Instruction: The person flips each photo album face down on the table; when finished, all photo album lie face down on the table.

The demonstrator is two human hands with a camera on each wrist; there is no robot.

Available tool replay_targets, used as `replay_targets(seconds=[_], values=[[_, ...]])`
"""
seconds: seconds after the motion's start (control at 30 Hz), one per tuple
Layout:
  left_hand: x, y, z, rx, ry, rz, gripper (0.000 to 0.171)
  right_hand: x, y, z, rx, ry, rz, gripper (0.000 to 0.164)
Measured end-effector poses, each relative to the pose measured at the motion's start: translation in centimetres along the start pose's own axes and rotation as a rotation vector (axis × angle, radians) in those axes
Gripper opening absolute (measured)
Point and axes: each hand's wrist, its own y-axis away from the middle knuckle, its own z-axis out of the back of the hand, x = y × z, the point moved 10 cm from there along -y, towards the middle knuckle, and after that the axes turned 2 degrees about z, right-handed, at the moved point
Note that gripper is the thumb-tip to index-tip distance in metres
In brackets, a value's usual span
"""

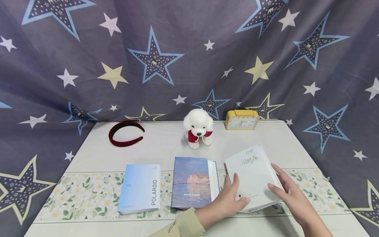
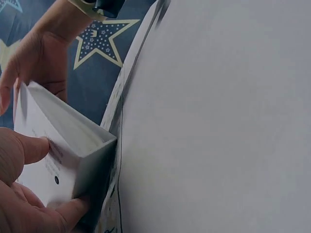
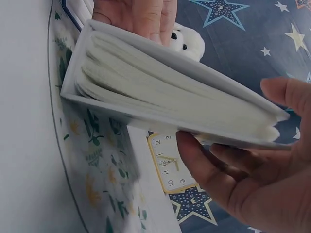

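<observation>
A thick white photo album [image 1: 254, 181] with dark lettering and a small black dot on its cover tilts above the right side of the table. My left hand [image 1: 228, 199] holds it along the spine side, with the thumb [image 2: 36, 148] on the cover. At the opposite edge, my right hand [image 1: 291, 194] holds the album between the thumb above and fingers [image 3: 209, 170] underneath. Cream page edges [image 3: 170, 99] show between its covers in the right wrist view. Left of it lies a blue seascape photo album [image 1: 190, 184], partly overlapped by my left forearm.
A light-blue POLAROID album [image 1: 140, 187] lies farther left. Along the back are a dark red headband [image 1: 118, 143], a white plush dog [image 1: 199, 123] in red, and a yellow alarm clock [image 1: 242, 120]. A starry curtain [image 1: 165, 95] hangs behind the white table [image 1: 165, 141].
</observation>
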Motion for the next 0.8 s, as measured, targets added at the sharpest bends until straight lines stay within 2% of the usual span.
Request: replay_targets(seconds=[0.27,0.4,0.47,0.57,0.67,0.8], values=[[-0.5,0.1,-0.5,0.004,-0.08,-0.01,0.084,1.6,0.7,-0.6,0.015,0.157,0.076,0.079],[-0.8,0.1,-0.3,0.001,-0.118,-0.015,0.083,2.1,0.9,-1.1,0.043,0.154,0.11,0.081],[-0.9,0.1,-0.3,0.005,-0.104,-0.017,0.083,2.4,0.9,-1.5,0.064,0.134,0.13,0.082],[-1.0,0.1,0.0,0.005,-0.03,-0.009,0.083,2.7,1.0,-2.2,0.103,0.083,0.167,0.081],[-1.0,0.1,0.2,-0.001,0.099,0.009,0.084,3.0,1.0,-2.6,0.128,0.046,0.207,0.079],[-1.4,0.2,0.7,-0.019,0.253,-0.002,0.086,3.4,1.0,-2.7,0.124,0.048,0.261,0.077]])
